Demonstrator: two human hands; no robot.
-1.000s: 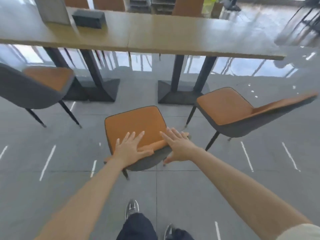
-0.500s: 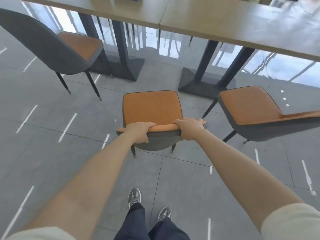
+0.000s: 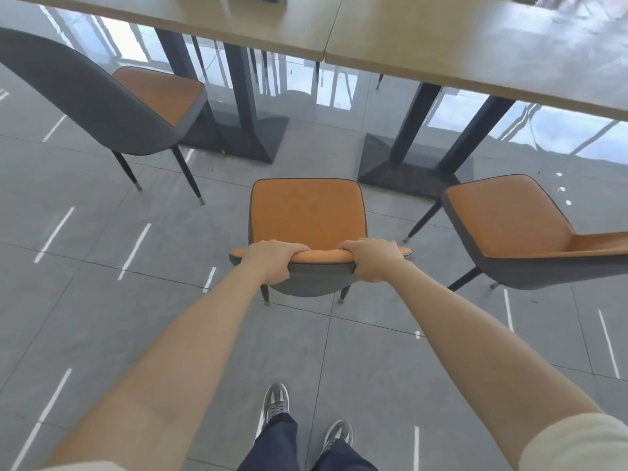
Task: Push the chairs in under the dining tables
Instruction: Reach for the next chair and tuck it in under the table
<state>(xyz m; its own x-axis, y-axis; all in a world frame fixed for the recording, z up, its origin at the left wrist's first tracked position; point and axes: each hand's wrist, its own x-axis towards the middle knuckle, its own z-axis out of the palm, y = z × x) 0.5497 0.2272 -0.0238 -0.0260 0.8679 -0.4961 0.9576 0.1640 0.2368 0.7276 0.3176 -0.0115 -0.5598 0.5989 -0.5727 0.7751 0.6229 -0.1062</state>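
Observation:
A middle chair [image 3: 307,212] with an orange seat and grey shell stands on the floor in front of me, facing two wooden dining tables [image 3: 441,45] that meet edge to edge. My left hand [image 3: 272,261] grips the left part of its backrest top, and my right hand [image 3: 372,261] grips the right part. The seat's front edge lies short of the table edge, level with the black table bases [image 3: 407,164].
A second chair [image 3: 520,232] of the same kind stands at the right, turned sideways and close to the middle one. A third chair [image 3: 112,100] stands at the left, partly under the table. Another pedestal base [image 3: 251,137] sits left of centre. My feet [image 3: 277,401] are on grey tiles.
A second ago my hands were flat on the chair's backrest; they have closed around its top edge. The chair now faces the tables squarely, and my view has tilted down and closer.

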